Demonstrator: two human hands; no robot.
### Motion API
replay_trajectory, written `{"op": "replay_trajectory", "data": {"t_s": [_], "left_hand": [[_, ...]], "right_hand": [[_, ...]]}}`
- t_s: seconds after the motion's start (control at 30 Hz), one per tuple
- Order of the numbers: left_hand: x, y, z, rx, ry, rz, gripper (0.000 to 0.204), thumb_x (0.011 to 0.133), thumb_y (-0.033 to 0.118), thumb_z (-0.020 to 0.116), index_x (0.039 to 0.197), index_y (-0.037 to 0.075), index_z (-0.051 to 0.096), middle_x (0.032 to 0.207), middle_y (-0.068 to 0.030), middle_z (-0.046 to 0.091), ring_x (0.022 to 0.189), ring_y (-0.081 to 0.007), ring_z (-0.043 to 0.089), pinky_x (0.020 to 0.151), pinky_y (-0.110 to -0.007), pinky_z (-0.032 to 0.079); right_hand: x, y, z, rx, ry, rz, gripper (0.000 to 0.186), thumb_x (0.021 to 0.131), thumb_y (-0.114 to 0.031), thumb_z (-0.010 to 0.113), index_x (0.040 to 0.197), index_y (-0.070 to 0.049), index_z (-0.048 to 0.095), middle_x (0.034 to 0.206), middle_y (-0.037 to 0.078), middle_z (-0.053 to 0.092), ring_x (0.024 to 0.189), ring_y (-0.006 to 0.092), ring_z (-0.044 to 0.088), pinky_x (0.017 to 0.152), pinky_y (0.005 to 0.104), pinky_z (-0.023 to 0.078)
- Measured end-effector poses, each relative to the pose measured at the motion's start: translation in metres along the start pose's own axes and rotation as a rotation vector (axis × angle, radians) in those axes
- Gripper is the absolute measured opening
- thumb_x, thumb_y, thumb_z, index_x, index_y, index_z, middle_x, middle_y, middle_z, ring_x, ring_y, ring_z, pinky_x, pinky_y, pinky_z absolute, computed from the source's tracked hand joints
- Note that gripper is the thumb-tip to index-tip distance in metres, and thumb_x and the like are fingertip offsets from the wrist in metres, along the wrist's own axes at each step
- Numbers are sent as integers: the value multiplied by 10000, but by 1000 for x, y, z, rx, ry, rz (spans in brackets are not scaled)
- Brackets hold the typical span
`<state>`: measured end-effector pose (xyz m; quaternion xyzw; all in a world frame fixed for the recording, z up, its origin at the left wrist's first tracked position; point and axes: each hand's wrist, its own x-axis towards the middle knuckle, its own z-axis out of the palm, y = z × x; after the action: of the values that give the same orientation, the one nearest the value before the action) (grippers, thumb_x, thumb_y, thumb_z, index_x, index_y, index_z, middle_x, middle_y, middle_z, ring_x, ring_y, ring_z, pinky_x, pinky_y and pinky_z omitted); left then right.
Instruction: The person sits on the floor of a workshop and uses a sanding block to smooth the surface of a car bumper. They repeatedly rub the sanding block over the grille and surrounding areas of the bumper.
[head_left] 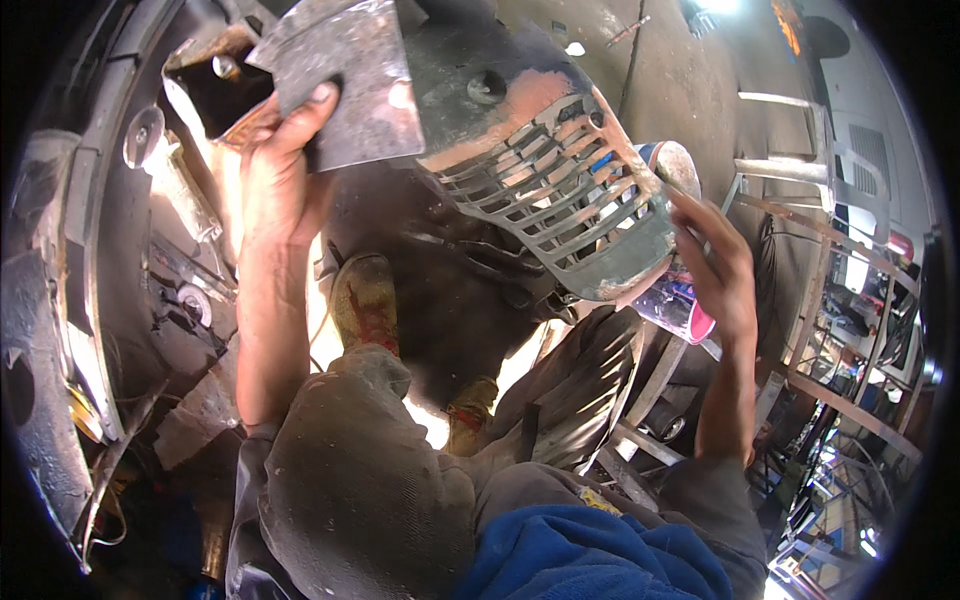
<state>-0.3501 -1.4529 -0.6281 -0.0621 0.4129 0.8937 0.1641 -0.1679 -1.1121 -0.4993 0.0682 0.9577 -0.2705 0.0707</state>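
Note:
My left hand (278, 180) is closed on a flat grey metal sheet (365, 105), its thumb lying across the face. To the right of the sheet is a slotted grille panel (575, 235), dark grey-green with reddish patches, tilted over my knees. My right hand (718, 260) has its fingers on the panel's right edge; some fingertips are hidden there. Beneath that edge lies a container with a pink rim (700, 322). A rusty open metal box (240, 130) is just behind my left hand.
On the left lies a tool with a round disc, apparently an angle grinder (180, 180). My boot (365, 300) rests on the dark ground below the panel. Metal frames (785, 170) stand at the right. A blue cloth (590, 560) lies across my lap.

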Motion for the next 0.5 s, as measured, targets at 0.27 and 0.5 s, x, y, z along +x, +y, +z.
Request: {"op": "replay_trajectory", "data": {"t_s": [0.27,0.5], "left_hand": [[-3,-13,7,-80,-30,-85,312,882,79,640,1180,-1,591,1093,-96,657,1004,-198,624,899,-357,506],[-3,-12,10,-18,-25,-112,322,877,93,645,1178,-9,588,1100,-98,654,992,-193,623,881,-351,510]], "right_hand": [[156,11,125,-798,-674,-145,457,903,-348,487,1294,-117,536,893,210,662,825,363,661,749,505,490],[166,7,149,-752,-801,-54,516,881,-362,489,1376,-214,495,795,229,673,759,378,672,763,526,476]]}}
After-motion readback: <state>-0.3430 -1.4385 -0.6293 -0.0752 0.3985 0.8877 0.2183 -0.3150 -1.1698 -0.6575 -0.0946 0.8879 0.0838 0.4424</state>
